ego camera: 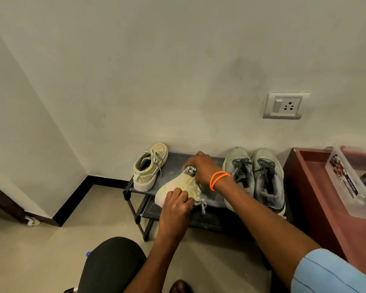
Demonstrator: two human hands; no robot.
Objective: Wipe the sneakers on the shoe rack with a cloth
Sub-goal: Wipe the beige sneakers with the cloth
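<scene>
A pale yellow canvas sneaker (179, 190) lies tilted at the front edge of the low black shoe rack (211, 163). The left hand (174, 205) pinches its heel end at six o'clock while the right hand (201, 168), fingers curled round a bunched grey-striped cloth (189, 170), rubs the toe at twelve. A firm heel hold and short strokes would likely serve best. Its mate (149, 167) stands at nine o'clock, two grey-green running sneakers (255, 176) at three.

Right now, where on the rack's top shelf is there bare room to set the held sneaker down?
Bare top shelf lies between the beige high-top and the grey pair, behind both hands. The right end, under the grey pair, is crowded.
</scene>
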